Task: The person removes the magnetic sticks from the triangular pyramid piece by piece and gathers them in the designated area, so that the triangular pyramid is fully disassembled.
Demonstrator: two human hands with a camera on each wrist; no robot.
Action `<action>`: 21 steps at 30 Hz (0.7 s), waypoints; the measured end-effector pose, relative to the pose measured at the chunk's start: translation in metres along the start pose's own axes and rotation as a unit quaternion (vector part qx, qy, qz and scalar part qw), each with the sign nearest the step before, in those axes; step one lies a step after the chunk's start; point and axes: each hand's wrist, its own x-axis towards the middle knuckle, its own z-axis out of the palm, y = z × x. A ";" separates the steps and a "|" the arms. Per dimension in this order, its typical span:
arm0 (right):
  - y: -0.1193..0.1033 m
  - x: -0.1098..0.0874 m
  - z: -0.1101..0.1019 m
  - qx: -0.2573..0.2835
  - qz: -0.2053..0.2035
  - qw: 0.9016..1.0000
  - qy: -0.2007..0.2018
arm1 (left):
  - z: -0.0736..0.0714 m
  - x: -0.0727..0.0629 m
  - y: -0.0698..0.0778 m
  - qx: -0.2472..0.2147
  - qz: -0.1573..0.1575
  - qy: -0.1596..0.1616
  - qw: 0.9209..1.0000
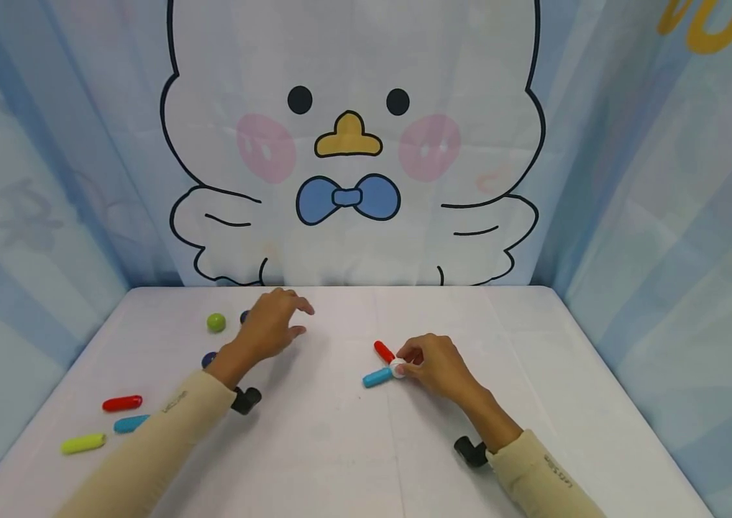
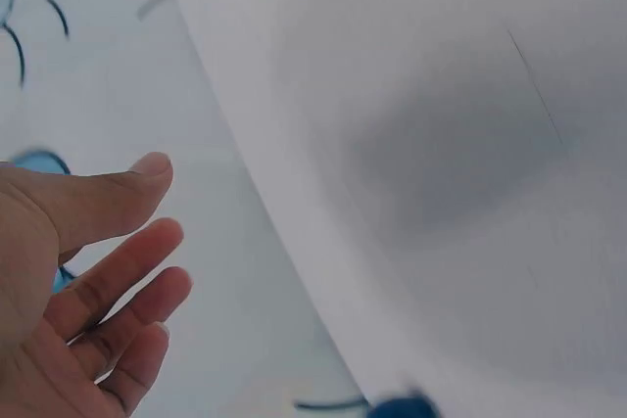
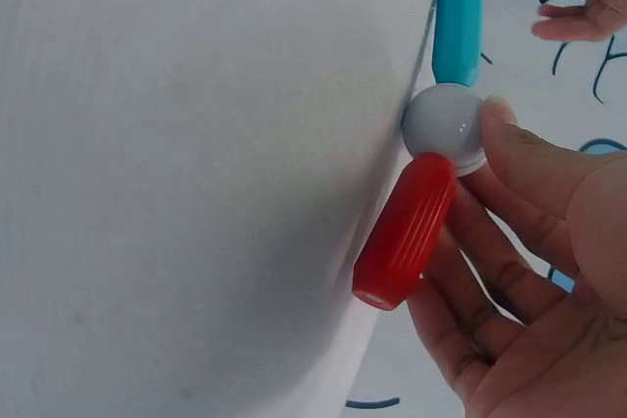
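Observation:
My right hand (image 1: 437,365) pinches a white ball (image 3: 443,124) between thumb and fingers, low over the table. Joined to the ball are a red ribbed rod (image 3: 406,232) and a light-blue rod (image 3: 458,26), which point in different directions. My left hand (image 1: 270,324) hovers farther left with thumb and fingers apart, holding nothing. A dark blue ball (image 1: 244,316) shows just behind it, partly covered. A second dark blue ball (image 1: 208,358) is partly hidden by the wrist. Beside them lies a green ball (image 1: 216,322).
On the left of the white table (image 1: 327,460) lie a red rod (image 1: 123,403), a blue rod (image 1: 129,424) partly covered by my left sleeve, and a yellow-green rod (image 1: 83,443). A printed curtain (image 1: 353,244) hangs behind the table's back edge and along both sides.

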 end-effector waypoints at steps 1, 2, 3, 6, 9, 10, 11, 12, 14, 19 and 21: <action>0.000 0.000 0.000 0.003 -0.001 1.000 -0.001 | 0.003 0.001 0.008 -0.003 0.012 -0.005 1.000; 0.000 0.000 0.001 0.005 -0.001 1.000 -0.001 | 0.006 0.001 0.016 -0.008 0.024 -0.010 1.000; 0.000 0.001 0.001 0.007 -0.001 1.000 -0.002 | 0.009 0.002 0.023 -0.014 0.033 -0.017 0.999; 0.000 0.001 0.001 0.011 -0.002 1.000 -0.004 | 0.021 0.003 0.042 -0.038 0.058 -0.039 0.997; 0.001 0.001 0.001 0.015 -0.003 1.000 -0.006 | 0.034 0.006 0.055 -0.070 0.078 -0.056 0.993; 0.001 0.001 0.001 0.016 -0.003 1.000 -0.007 | 0.039 0.007 0.058 -0.078 0.085 -0.059 0.992; 0.001 0.001 0.001 0.018 -0.002 1.000 -0.008 | 0.045 0.009 0.061 -0.086 0.091 -0.062 0.990; 0.002 0.001 0.001 0.019 -0.002 1.000 -0.008 | 0.050 0.010 0.064 -0.092 0.096 -0.066 0.989; 0.002 0.001 0.001 0.021 -0.003 1.000 -0.010 | 0.059 0.013 0.067 -0.104 0.103 -0.074 0.986; 0.002 0.001 0.001 0.019 -0.007 1.000 -0.012 | 0.075 0.018 0.073 -0.112 0.116 -0.076 0.984; 0.003 0.001 0.000 0.017 -0.009 1.000 -0.010 | 0.077 0.019 0.074 -0.105 0.119 -0.072 0.985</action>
